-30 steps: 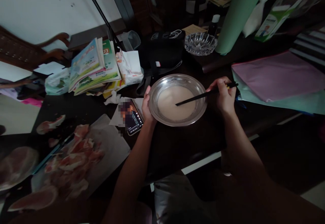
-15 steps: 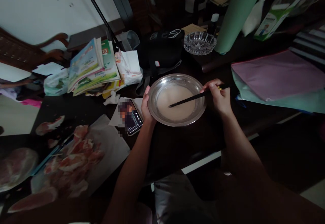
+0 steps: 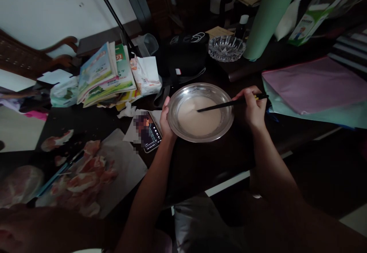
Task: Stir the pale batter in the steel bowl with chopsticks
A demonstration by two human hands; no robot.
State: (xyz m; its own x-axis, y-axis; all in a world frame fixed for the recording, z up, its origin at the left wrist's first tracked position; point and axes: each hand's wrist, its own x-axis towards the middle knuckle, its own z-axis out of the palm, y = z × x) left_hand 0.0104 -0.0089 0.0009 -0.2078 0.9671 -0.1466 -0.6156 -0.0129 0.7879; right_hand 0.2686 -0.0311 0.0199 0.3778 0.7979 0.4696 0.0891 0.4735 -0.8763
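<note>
A shiny metal bowl (image 3: 201, 138) sits on the dark table in front of me with a cloudy, pale beige liquid (image 3: 197, 124) in it. My left hand (image 3: 166, 122) grips the bowl's left rim, thumb up along the side. In my right hand (image 3: 254, 107), just past the right rim, black chopsticks (image 3: 218, 105) are pinched, slanting down to the left. Their tips dip into the liquid, where a ripple shows. Whether one or two sticks are held is hard to make out.
Left of the bowl lies a lit phone (image 3: 149, 132) on paper. Fruit peels (image 3: 86, 176) cover a white sheet (image 3: 123, 168). Behind are booklets (image 3: 96, 69), a tissue pack (image 3: 146, 75) and a glass ashtray (image 3: 226, 49). Pink folders (image 3: 315, 84) lie right. Another person's arm (image 3: 57, 226) enters lower left.
My right hand has shifted slightly right, and the chopstick tips have moved up and right through the liquid. The other person's arm now covers part of the lower left.
</note>
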